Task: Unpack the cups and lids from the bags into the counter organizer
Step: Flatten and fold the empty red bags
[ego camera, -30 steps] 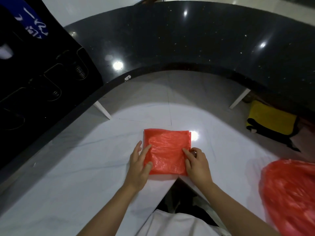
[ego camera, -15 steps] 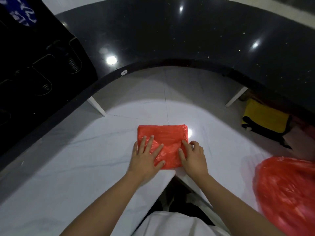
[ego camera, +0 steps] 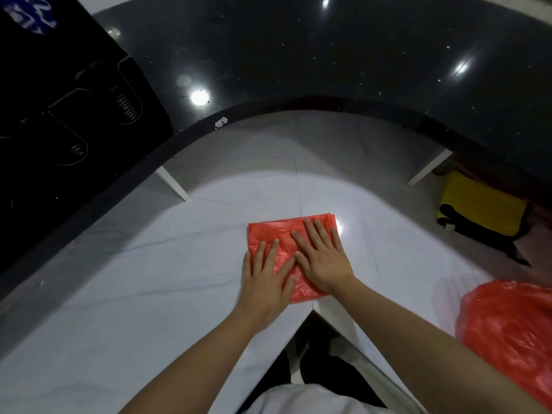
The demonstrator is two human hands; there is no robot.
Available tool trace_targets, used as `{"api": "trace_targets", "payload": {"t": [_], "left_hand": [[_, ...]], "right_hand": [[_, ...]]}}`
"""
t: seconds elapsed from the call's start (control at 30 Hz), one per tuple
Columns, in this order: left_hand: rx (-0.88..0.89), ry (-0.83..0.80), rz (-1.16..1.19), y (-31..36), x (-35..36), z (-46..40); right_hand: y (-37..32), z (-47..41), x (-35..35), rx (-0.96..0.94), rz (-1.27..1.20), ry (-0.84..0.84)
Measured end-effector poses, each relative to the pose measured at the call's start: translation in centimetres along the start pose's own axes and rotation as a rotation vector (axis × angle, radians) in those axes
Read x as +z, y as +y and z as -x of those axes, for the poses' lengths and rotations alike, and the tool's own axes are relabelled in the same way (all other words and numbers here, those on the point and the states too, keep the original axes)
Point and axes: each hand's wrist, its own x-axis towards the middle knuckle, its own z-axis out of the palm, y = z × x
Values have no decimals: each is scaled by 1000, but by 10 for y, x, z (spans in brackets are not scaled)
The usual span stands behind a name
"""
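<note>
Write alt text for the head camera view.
Both hands, left hand and right hand, press flat on a folded red plastic bag on a white counter. Another red bag lies at right, a yellow-and-black bag beyond.

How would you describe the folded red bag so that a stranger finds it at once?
Start at the white counter, at its inner corner nearest the person. The folded red bag lies flat there under both hands. Unlike the bulging red bag at the right edge, it is a small, flat rectangle.
</note>
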Motion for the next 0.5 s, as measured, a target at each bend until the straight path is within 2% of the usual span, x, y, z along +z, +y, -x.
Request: {"api": "trace_targets", "payload": {"t": [0.1,0.3,0.5], "left_hand": [[-5,113,42,-6,-8,-17],[-57,-23,-75,-6,-1,-46],[-92,78,-34,-9,10,-47]], "right_hand": [[4,0,8,-26,-2,35],[8,-3,11,-16,-35,84],[19,-8,15,38,-67,144]]}}
